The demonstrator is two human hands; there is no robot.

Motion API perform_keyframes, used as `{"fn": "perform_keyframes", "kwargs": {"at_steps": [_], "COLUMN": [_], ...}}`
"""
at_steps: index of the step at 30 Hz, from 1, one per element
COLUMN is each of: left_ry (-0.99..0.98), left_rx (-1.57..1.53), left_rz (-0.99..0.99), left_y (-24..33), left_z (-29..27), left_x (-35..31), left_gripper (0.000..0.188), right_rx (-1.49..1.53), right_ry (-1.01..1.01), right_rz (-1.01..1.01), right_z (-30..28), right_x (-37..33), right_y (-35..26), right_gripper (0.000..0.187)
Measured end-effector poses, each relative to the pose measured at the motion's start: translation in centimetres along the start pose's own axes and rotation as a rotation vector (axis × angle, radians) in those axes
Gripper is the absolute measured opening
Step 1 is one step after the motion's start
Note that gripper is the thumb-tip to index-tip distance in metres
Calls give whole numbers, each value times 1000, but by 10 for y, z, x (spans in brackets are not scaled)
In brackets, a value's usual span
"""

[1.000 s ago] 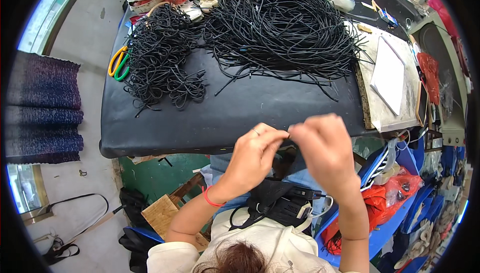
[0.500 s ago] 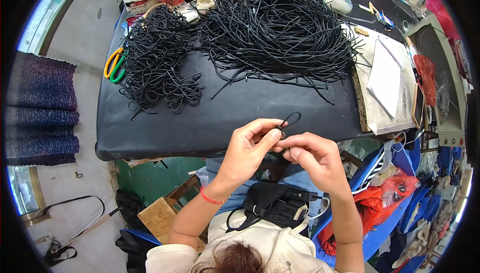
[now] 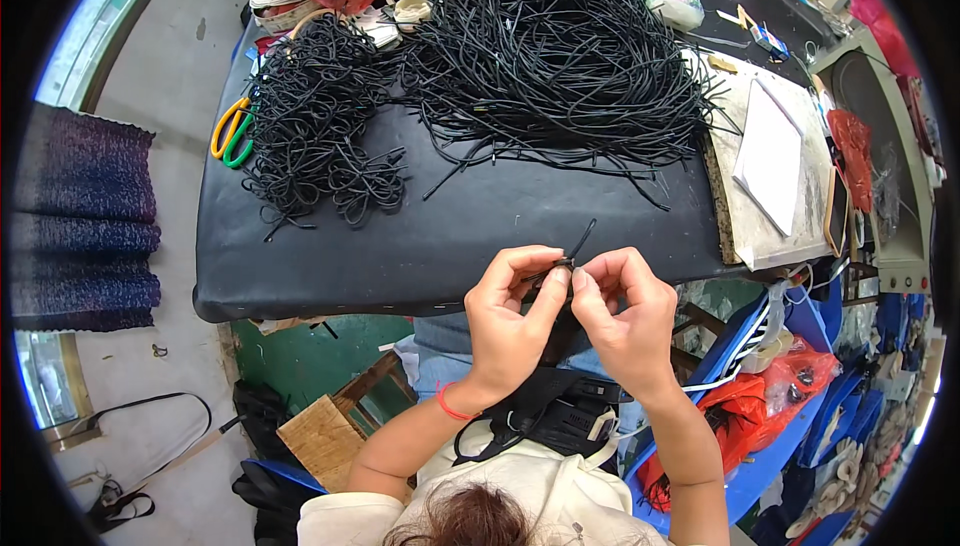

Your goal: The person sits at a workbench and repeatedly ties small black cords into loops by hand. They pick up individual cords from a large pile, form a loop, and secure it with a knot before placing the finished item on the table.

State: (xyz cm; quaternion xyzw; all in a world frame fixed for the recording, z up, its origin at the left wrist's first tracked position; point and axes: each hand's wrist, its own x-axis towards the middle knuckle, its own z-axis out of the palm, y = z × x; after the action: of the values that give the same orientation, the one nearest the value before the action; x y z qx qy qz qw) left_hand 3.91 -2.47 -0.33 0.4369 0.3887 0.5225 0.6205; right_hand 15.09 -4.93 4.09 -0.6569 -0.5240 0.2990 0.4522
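As your left hand (image 3: 512, 316) pinches the black cord (image 3: 583, 237) at the near side of the table (image 3: 450, 236), your right hand (image 3: 628, 318) crowds it, fingertips' hold unclear. You're apparently knotting it; continuing likely needs a steady pinch. Where a loop rose earlier, a narrow strand now points away.

Free passage: the table (image 3: 400, 256) strip along the near edge, from the near left corner toward the board (image 3: 750, 229) at right. A short inlet enters between the small cord pile (image 3: 318, 111) and large cord pile (image 3: 570, 66). Obstacles: both piles; scissors (image 3: 234, 134), left edge; left hand (image 3: 513, 311) and right hand (image 3: 628, 314), near edge.
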Motion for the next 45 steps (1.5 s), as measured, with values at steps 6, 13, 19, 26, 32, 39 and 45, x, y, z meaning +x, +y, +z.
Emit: {"fn": "perform_keyframes", "kwargs": {"at_steps": [6, 13, 19, 26, 32, 39, 45], "left_ry": [-57, -328, -385, -452, -461, -489, -458], "left_rx": [90, 460, 312, 247, 168, 59, 57], "left_rz": [35, -46, -247, -384, -470, -498, -467], "left_y": [7, 30, 25, 33, 32, 28, 28], "left_z": [-6, -23, -26, -29, -28, -25, -22], "left_x": [1, 5, 4, 7, 9, 5, 2], "left_gripper": [29, 32, 23, 19, 14, 12, 13], "right_rx": [212, 198, 384, 591, 557, 548, 565], "right_ry": [51, -346, -181, -216, -251, -257, -181], "right_rz": [134, 138, 276, 408, 329, 290, 283], "right_z": [5, -15, 0, -11, -11, -9, -5], "right_x": [1, 12, 2, 5, -2, -4, -4], "right_y": [12, 22, 29, 19, 22, 27, 25], "right_gripper": [26, 22, 20, 16, 16, 19, 21]}}
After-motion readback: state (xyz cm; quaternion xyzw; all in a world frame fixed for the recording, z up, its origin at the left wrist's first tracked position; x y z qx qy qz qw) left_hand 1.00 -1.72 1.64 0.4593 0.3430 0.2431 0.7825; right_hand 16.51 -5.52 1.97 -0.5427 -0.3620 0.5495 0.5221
